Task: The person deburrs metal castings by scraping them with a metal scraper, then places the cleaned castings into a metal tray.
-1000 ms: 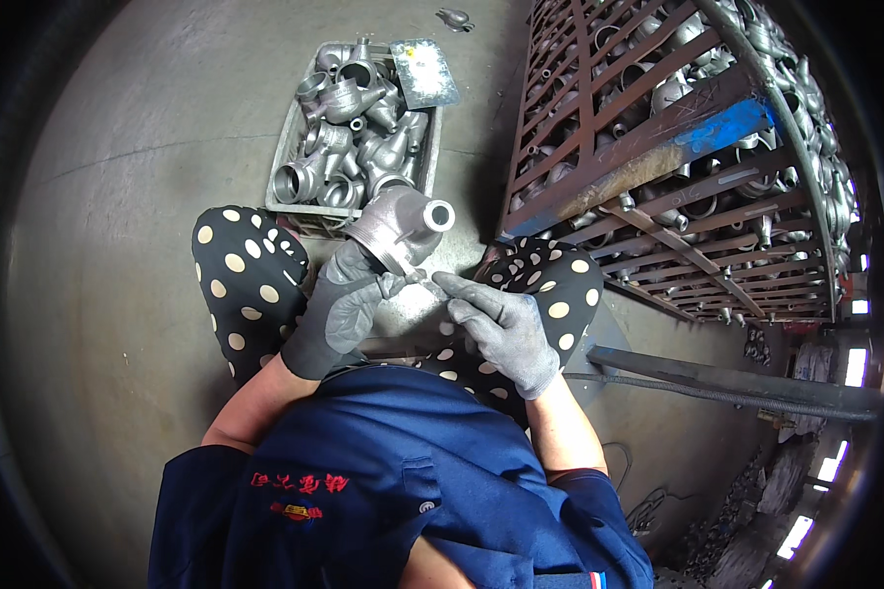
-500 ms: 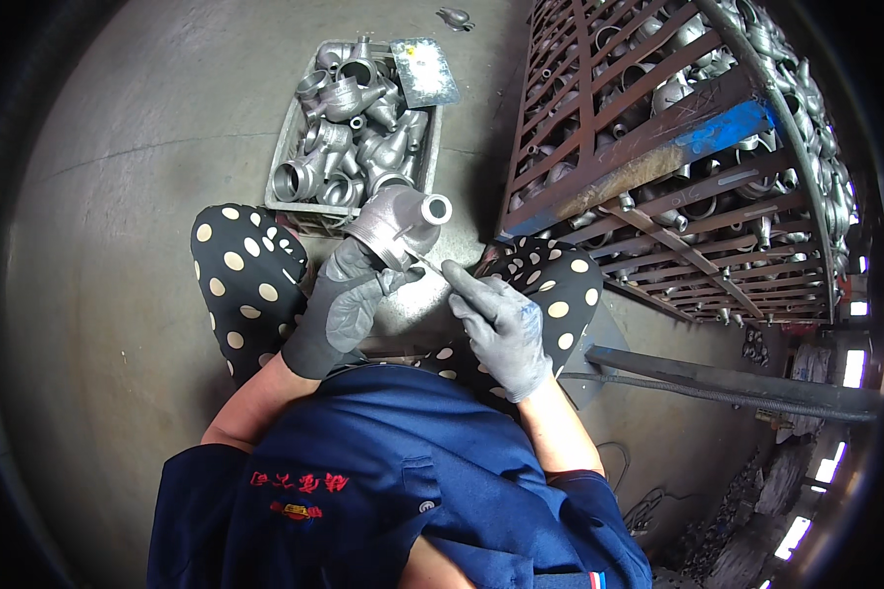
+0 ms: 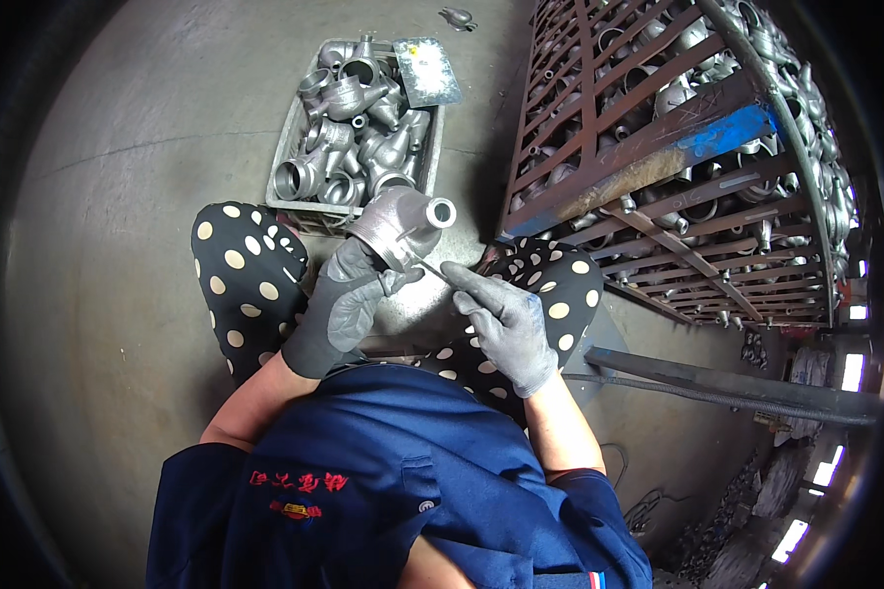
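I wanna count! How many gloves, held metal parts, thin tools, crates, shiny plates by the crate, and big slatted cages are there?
Gloves: 2
Held metal part: 1
Thin tool: 1
Crate: 1
Shiny plate: 1
Big slatted cage: 1
Total: 7
Parts piled in the crate and cage overlap too much to count.

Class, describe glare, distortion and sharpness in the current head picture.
Head view: the metal plate glares white in its middle; head view: the barred cage bows near the dark rim; head view: the held metal fitting looks fairly sharp.
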Demonstrator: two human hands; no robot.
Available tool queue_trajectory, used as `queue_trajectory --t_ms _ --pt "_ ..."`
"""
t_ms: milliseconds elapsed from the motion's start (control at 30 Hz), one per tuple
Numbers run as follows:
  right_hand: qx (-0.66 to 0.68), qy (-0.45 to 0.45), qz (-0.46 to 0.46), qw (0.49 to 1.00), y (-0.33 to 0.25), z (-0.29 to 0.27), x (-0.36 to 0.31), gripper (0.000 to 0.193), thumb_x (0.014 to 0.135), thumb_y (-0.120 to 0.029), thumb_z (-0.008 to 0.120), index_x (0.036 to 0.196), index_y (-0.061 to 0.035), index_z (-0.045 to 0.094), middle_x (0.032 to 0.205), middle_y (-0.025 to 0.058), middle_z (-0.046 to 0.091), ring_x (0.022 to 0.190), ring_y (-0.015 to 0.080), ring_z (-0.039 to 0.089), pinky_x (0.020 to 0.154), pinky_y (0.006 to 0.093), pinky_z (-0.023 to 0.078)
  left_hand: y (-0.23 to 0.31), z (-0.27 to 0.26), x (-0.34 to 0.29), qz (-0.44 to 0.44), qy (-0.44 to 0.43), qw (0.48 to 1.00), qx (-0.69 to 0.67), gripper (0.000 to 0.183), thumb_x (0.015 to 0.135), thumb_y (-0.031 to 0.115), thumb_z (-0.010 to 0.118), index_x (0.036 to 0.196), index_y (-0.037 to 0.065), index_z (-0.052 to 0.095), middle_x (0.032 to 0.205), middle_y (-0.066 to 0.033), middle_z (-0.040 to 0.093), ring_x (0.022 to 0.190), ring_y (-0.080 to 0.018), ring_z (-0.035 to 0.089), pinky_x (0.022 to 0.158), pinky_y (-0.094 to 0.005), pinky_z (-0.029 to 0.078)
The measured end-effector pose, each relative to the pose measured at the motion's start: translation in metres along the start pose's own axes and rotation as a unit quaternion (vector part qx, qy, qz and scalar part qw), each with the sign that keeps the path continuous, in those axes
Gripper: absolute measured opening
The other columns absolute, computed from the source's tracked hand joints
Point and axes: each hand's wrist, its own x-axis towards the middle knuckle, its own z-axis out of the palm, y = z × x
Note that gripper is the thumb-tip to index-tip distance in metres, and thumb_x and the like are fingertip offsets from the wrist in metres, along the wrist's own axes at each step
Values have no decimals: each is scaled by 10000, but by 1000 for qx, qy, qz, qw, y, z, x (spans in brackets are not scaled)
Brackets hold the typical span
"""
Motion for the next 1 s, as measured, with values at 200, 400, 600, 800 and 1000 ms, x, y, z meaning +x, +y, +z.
queue_trajectory --t_ms 200,400,600,800,1000 --pt "-32 -34 13 999 -10 -2 -2 435 832 -64 628 1252 -180 641 833 120 668 752 265 664 694 354 523 -4 -9 -5 -12 15 1000 -20 499 857 -31 615 1335 -23 469 1213 -117 610 1087 -182 613 951 -312 502" --pt "-83 24 -14 996 -21 2 -1 440 828 -95 648 1258 -188 636 827 105 646 745 270 647 682 364 517 -11 -12 -7 5 37 999 17 417 851 -29 633 1253 -20 525 1104 -89 647 998 -147 634 890 -274 512" --pt "-228 43 -75 970 -29 14 -3 455 825 -138 671 1274 -192 618 828 77 616 712 242 627 630 366 506 -7 -6 -6 5 48 998 37 384 847 -33 634 1221 -15 550 1089 -77 649 981 -121 628 851 -258 515" --pt "-274 -22 -64 959 -31 7 -2 468 839 -147 650 1301 -198 593 797 69 592 683 249 619 602 381 502 -8 -7 -6 16 51 998 40 389 846 -28 637 1225 -21 546 1097 -80 652 966 -122 634 853 -255 515" --pt "-15 -5 -21 1000 -8 1 1 356 860 -103 605 1211 -116 663 760 90 677 665 220 653 645 319 523 -7 -8 -6 7 52 998 20 388 840 -29 645 1214 -28 541 1093 -89 649 975 -133 638 851 -260 523"
